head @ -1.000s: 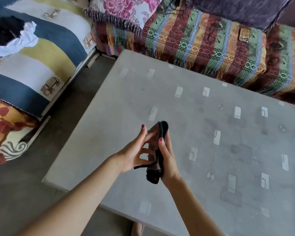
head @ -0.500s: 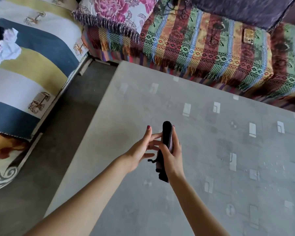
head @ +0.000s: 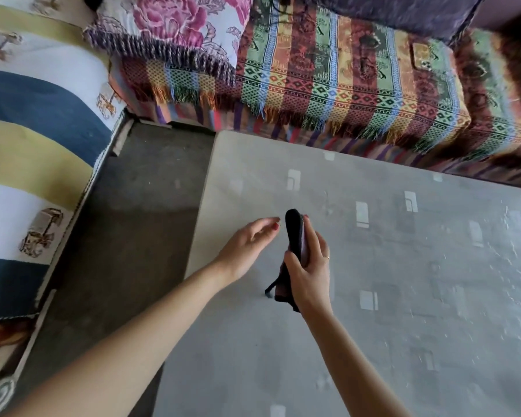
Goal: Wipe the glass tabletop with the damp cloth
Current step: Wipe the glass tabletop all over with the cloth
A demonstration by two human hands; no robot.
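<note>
The grey glass tabletop (head: 373, 311) fills the lower right of the head view, dusty and speckled with pale marks. My right hand (head: 309, 266) holds a folded dark cloth (head: 294, 233) upright above the table's left part, thumb on one side and fingers on the other. A thin strap of the cloth dangles below the hand. My left hand (head: 247, 245) hovers just left of the cloth with its fingers relaxed and holds nothing. It is a small gap away from the cloth.
A sofa with a striped patterned throw (head: 343, 85) runs along the table's far edge, with a phone (head: 421, 57) lying on it. A floral cushion (head: 175, 28) sits at the corner. A striped covered seat (head: 36, 139) lines the left. Bare floor (head: 133, 221) lies between.
My left hand has let go of the cloth and drawn slightly to the left. The right hand keeps the cloth. The camera has shifted toward the table's far left corner.
</note>
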